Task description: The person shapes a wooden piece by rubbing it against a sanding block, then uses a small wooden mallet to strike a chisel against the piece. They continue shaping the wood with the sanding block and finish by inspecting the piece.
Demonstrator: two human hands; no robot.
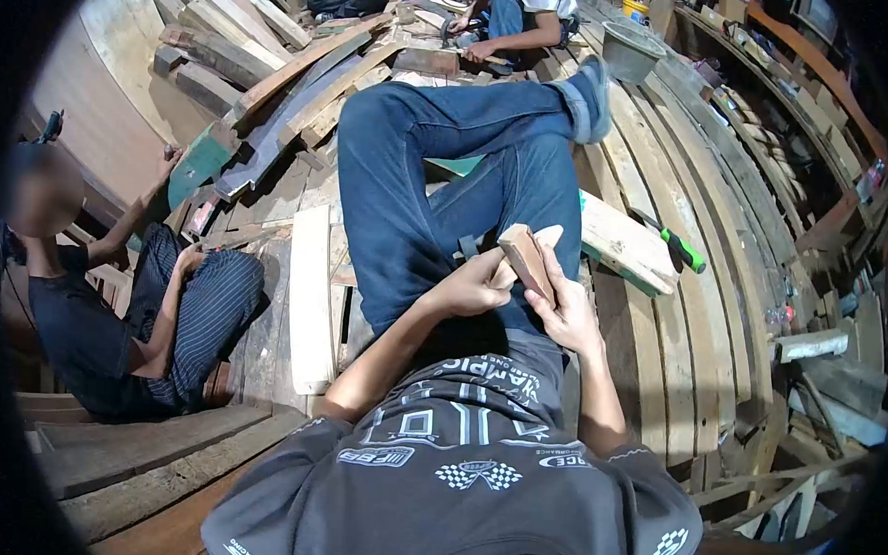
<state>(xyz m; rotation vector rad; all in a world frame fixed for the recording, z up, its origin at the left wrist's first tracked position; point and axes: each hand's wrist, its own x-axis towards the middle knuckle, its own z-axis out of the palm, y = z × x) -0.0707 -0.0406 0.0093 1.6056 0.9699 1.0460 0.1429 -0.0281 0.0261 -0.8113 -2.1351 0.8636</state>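
A small brown wooden block (529, 263) is held up over my lap, tilted, with a paler end face toward the top. My right hand (568, 313) grips it from the right, fingers wrapped along its side. At its left side, my left hand (471, 286) is closed with curled fingers against the block. A small dark piece (468, 246) shows just above the left fingers; what it belongs to is hidden. Beyond my right hand, a pale wooden board (621, 243) lies beside my leg, and a green-handled tool (684, 251) rests close to its far end.
A long pale plank (312, 302) lies left of my legs. One person (120, 305) sits at the left, near a green-ended board (202, 161). Another person (531, 31) works at the back. A grey bucket (631, 54) stands back right; stacked timber (227, 35) fills the back left.
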